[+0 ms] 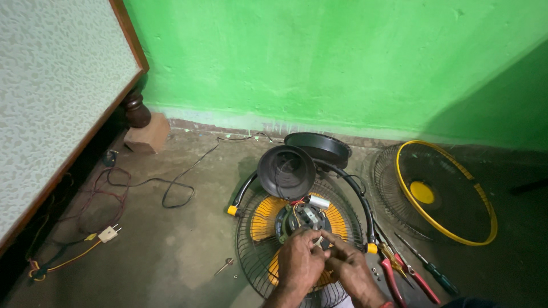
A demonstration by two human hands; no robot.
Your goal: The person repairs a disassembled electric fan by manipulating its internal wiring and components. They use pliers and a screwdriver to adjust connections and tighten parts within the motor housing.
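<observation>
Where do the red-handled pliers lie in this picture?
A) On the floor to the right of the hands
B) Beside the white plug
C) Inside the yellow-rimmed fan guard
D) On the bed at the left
A: the red-handled pliers lie on the floor just right of the right hand, beside the screwdriver.

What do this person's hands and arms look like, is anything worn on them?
Both are bare: the left hand and right hand wear no gloves, and no sleeves cover the forearms. A thin red band shows at the right wrist, cut off by the picture's edge.
</observation>
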